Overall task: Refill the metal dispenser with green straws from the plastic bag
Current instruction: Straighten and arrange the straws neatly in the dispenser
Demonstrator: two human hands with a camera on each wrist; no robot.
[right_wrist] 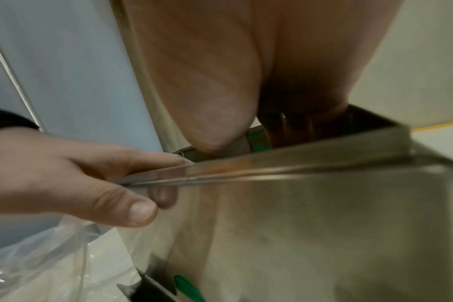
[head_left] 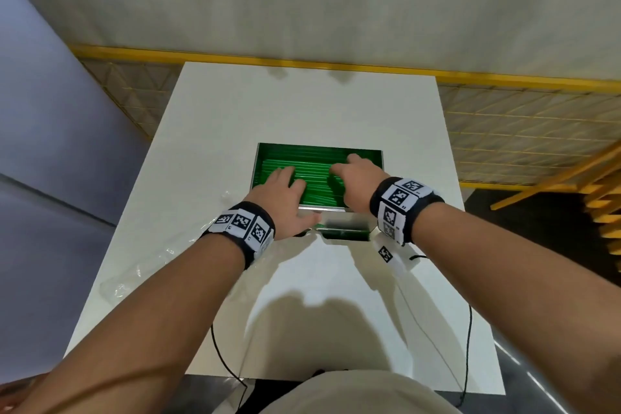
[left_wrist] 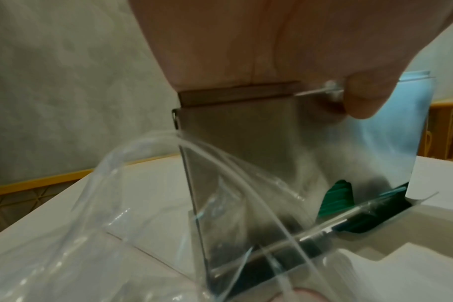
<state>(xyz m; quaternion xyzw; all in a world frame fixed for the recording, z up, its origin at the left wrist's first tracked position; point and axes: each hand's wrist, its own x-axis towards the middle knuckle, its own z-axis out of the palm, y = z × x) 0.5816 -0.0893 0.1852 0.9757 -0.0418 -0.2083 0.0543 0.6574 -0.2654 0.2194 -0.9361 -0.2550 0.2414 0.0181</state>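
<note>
The metal dispenser (head_left: 346,227) stands open-topped in the middle of the white table (head_left: 302,104), filled with green straws (head_left: 316,171). My left hand (head_left: 295,191) lies with straight fingers flat on the straws at the left, its thumb outside the front wall (left_wrist: 246,143). My right hand (head_left: 346,168) reaches in from the right, fingertips down on the straws. In the right wrist view my palm (right_wrist: 220,81) hides the fingers, and the left hand (right_wrist: 65,173) straddles the rim. The clear plastic bag (head_left: 144,269) lies slack at the left, with no straws seen in it.
Green straws (left_wrist: 336,198) show at the dispenser's bottom slot. A small marker tag (head_left: 386,254) and black cables (head_left: 467,346) lie on the near right of the table. Yellow mesh racking (head_left: 521,131) stands behind and to the right.
</note>
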